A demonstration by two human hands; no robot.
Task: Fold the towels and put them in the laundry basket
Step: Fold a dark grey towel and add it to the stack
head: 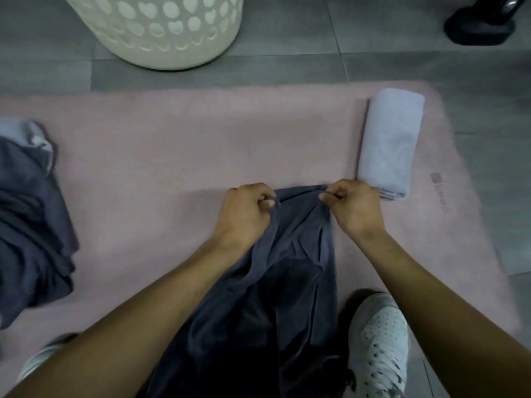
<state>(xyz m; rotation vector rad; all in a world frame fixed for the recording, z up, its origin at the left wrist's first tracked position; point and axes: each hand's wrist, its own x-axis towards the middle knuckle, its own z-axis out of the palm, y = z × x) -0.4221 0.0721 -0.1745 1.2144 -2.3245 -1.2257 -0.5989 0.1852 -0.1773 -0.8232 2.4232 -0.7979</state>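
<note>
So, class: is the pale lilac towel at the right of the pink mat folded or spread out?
Folded. The lilac towel lies as a compact bundle, layered edges showing at its near end.

Home floor: grey tiles [287,67], pink mat [186,139], laundry basket [161,30].

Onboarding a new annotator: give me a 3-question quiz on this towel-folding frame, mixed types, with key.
1. True or false: the laundry basket stands on the pink mat.
2. Multiple choice: what do the left hand and right hand hold?
A. the folded light towel
B. the top edge of the dark grey towel
C. the white shoe
3. Fill in: the pile of unfolded towels lies at the mat's ___ edge.

Key:
1. False; it stands on the grey floor beyond the mat.
2. B; each hand pinches it.
3. left
</note>
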